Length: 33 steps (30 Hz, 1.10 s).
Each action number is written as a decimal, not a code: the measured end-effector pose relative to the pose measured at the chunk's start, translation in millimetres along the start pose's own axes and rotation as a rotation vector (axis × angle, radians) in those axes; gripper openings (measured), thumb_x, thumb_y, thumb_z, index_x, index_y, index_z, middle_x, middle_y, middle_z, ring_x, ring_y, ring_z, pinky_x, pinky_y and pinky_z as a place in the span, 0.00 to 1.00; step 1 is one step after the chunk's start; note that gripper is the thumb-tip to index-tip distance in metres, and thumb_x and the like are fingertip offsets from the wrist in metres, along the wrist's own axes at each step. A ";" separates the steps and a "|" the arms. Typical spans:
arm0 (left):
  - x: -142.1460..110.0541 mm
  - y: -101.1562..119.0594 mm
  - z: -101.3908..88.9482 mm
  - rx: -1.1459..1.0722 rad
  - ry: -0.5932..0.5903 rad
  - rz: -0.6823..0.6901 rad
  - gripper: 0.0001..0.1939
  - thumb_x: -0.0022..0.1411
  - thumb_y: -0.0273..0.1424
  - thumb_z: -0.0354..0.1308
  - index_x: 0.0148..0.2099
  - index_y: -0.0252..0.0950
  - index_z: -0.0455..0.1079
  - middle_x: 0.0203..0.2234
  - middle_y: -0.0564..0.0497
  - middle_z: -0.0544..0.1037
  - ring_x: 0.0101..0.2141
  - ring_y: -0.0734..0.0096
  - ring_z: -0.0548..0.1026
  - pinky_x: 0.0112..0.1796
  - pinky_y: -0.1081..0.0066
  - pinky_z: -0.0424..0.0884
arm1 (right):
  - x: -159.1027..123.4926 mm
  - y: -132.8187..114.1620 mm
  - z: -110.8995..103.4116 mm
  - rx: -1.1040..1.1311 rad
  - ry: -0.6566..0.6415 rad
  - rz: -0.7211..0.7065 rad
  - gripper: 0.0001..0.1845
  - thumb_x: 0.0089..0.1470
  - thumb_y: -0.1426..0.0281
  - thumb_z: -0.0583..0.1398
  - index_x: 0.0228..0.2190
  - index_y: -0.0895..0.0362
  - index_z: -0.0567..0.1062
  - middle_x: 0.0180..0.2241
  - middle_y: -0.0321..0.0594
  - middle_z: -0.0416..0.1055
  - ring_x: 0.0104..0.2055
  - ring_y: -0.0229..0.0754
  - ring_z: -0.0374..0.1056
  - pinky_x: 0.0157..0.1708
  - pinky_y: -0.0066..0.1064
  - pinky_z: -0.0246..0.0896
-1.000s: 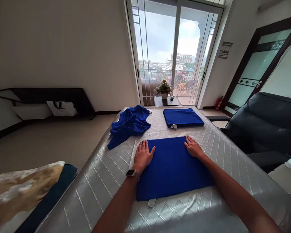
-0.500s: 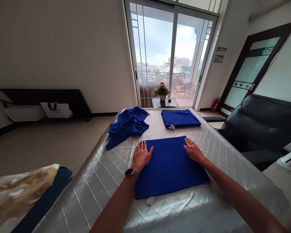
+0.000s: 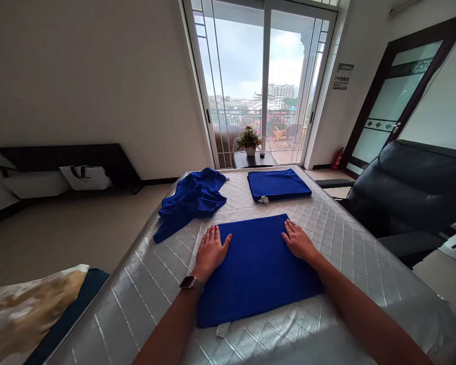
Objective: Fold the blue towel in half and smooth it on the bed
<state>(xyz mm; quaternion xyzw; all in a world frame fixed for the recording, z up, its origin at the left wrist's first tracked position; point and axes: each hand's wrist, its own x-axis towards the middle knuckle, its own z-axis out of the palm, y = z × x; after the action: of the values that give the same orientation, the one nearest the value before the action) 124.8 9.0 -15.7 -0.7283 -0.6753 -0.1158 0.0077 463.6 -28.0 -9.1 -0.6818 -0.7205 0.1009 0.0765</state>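
A flat, folded blue cloth (image 3: 256, 274) lies in front of me on the quilted silver mattress (image 3: 144, 284). A white label sticks out from under its near edge. My left hand (image 3: 212, 251) rests flat along the cloth's left edge, fingers stretched out and thumb apart; a watch is on that wrist. Flat on the right edge, near the far corner, lies my right hand (image 3: 298, 241), its fingers extended. Beyond the cloth, a neatly folded blue stack (image 3: 279, 184) sits at the far right. A crumpled blue cloth (image 3: 193, 198) lies at the far left.
A black leather sofa (image 3: 418, 192) stands to the right. At the lower left is a patterned brown-and-white fabric (image 3: 34, 309). Past the mattress, a potted plant (image 3: 250, 141) stands on a small dark table before the sliding glass door. A white bag (image 3: 85, 177) is by the left wall.
The view has shifted slightly, so the near cloth and my hands appear a little further left and lower. Both hands stay flat on the cloth's edges.
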 end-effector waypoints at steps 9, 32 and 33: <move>1.4 -2.8 0.1 0.031 0.004 0.013 0.44 0.72 0.53 0.34 0.72 0.20 0.51 0.71 0.33 0.54 0.70 0.52 0.53 0.68 0.55 0.51 | -2.2 -3.4 -3.4 0.048 0.010 -0.001 0.38 0.70 0.56 0.39 0.71 0.65 0.47 0.74 0.43 0.38 0.75 0.45 0.34 0.72 0.39 0.28; -19.8 196.5 6.4 -0.063 -0.079 0.475 0.35 0.76 0.46 0.31 0.72 0.28 0.55 0.70 0.37 0.58 0.70 0.59 0.53 0.68 0.56 0.51 | -6.6 -4.2 -5.3 0.026 0.051 -0.042 0.35 0.70 0.61 0.40 0.71 0.66 0.50 0.73 0.47 0.42 0.75 0.47 0.36 0.71 0.40 0.31; -21.3 199.0 8.0 -0.061 -0.080 0.462 0.35 0.76 0.46 0.31 0.72 0.28 0.55 0.70 0.37 0.58 0.70 0.59 0.53 0.68 0.56 0.50 | -6.3 -3.7 -5.0 0.025 0.051 -0.050 0.35 0.70 0.61 0.40 0.71 0.66 0.50 0.73 0.47 0.42 0.75 0.47 0.36 0.71 0.40 0.32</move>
<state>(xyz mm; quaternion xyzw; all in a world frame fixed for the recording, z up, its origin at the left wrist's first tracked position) 320.9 -28.0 1.6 -0.8674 -0.4868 -0.1025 -0.0147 461.7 -34.3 -3.3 -0.6649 -0.7339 0.0905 0.1060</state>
